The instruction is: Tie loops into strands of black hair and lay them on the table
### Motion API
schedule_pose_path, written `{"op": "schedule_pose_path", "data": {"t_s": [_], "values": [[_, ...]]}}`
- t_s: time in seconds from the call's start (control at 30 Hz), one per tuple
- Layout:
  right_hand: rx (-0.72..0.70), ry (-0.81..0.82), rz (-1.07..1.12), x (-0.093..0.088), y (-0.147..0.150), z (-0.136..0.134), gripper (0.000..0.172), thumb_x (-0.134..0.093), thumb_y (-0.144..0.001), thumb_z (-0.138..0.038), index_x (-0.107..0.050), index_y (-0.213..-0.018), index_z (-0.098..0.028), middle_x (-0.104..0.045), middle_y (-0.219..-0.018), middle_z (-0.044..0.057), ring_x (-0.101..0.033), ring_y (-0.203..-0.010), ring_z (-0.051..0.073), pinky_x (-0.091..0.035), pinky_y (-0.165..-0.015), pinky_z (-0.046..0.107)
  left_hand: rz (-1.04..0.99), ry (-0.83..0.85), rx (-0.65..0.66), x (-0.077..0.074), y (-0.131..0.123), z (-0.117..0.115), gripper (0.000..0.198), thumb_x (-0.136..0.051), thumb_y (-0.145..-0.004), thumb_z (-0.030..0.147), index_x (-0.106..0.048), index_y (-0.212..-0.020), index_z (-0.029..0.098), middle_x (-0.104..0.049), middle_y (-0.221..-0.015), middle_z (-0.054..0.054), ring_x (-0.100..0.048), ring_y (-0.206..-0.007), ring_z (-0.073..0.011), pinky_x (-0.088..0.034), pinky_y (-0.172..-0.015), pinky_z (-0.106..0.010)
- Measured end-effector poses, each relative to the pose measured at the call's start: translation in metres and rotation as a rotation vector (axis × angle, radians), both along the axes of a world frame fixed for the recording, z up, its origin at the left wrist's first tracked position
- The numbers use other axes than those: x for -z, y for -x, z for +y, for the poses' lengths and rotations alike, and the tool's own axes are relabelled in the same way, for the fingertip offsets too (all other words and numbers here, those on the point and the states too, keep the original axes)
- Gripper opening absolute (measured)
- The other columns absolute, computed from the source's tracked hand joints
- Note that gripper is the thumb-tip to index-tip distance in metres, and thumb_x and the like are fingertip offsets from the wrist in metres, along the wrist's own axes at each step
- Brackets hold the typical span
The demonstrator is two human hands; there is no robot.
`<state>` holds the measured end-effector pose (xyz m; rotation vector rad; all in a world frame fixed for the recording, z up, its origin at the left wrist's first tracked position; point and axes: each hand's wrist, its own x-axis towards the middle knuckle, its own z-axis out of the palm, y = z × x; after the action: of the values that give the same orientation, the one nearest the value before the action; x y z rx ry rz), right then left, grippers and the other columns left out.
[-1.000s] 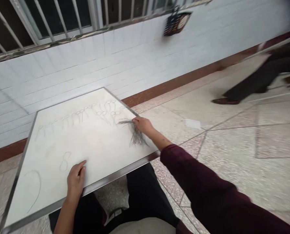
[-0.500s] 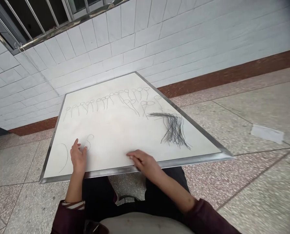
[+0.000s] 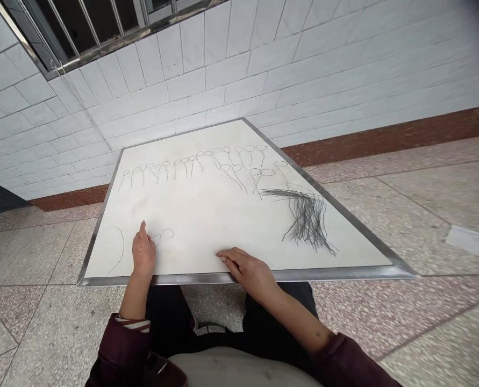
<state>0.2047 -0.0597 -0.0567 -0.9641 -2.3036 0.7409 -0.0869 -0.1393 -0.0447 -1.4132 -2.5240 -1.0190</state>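
Note:
My left hand (image 3: 143,252) is over the near left of a white board (image 3: 191,215), index finger pointing away. Its thumb and other fingers pinch a thin dark wire (image 3: 167,231) that ends in a curved loop at the right. My right hand (image 3: 249,269) rests by the board's near edge, fingertips pressed together; anything between them is too small to make out. Left of my left hand lies a curved wire (image 3: 123,250). Looped wires (image 3: 191,159) form a row across the far part, and a tangled pile of wires (image 3: 308,217) lies at the right.
A metal frame (image 3: 207,278) edges the board, which sits above my knees. Beyond it stands a white tiled wall (image 3: 207,80) with a barred window (image 3: 90,27). A white strip (image 3: 471,242) lies on the speckled floor (image 3: 364,312) at the right.
The looped wire by my left hand has swung from roughly upright to lying sideways, pinched in my fingers. My right hand stays near the front edge. The whole view has shifted slightly.

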Motion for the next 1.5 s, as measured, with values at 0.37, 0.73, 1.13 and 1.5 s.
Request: {"op": "schedule_pose_path", "data": {"t_s": [0.37, 0.73, 1.13, 1.5], "values": [[-0.277, 0.002, -0.075, -0.023, 0.125, 0.034, 0.014, -0.061, -0.086, -0.013, -0.069, -0.096, -0.019, -0.063, -0.100, 0.008, -0.055, -0.102, 0.023, -0.047, -0.089, 0.037, -0.230, -0.129, 0.210, 0.009, -0.021, -0.014, 0.051, -0.050, -0.087, 0.019, -0.047, -0.138, 0.021, -0.062, -0.094, -0.004, -0.057, -0.086, -0.0169, -0.046, -0.090, -0.037], [-0.235, 0.947, 0.473, -0.033, 0.086, -0.006, 0.018, -0.064, -0.082, -0.035, -0.059, -0.082, -0.018, -0.046, -0.067, -0.004, -0.041, -0.058, 0.008, -0.033, -0.053, 0.020, -0.792, -0.387, 0.316, -0.010, -0.034, -0.022, 0.056, -0.060, -0.087, 0.033, -0.042, -0.139, 0.022, -0.065, -0.116, -0.011, -0.061, -0.107, -0.0197, -0.044, -0.096, -0.037], [-0.233, 1.187, 0.697, -0.048, 0.049, -0.020, 0.054, -0.047, -0.087, -0.067, -0.066, -0.096, -0.017, -0.061, -0.094, 0.007, -0.054, -0.083, 0.014, -0.044, -0.071, 0.026, -1.106, -0.416, 0.309, -0.047, -0.097, -0.017, 0.055, -0.075, -0.075, 0.031, -0.057, -0.125, 0.017, -0.071, -0.078, -0.002, -0.065, -0.073, -0.0136, -0.048, -0.077, -0.028], [-0.244, 0.780, 0.648, -0.047, 0.047, -0.018, 0.025, -0.065, -0.083, -0.040, -0.063, -0.095, -0.018, -0.065, -0.079, 0.001, -0.054, -0.068, 0.012, -0.042, -0.065, 0.027, -1.186, -0.352, 0.399, -0.048, -0.115, -0.016, 0.060, -0.075, -0.075, 0.030, -0.053, -0.130, 0.019, -0.064, -0.070, 0.004, -0.061, -0.070, -0.0111, -0.048, -0.079, -0.027]]}}
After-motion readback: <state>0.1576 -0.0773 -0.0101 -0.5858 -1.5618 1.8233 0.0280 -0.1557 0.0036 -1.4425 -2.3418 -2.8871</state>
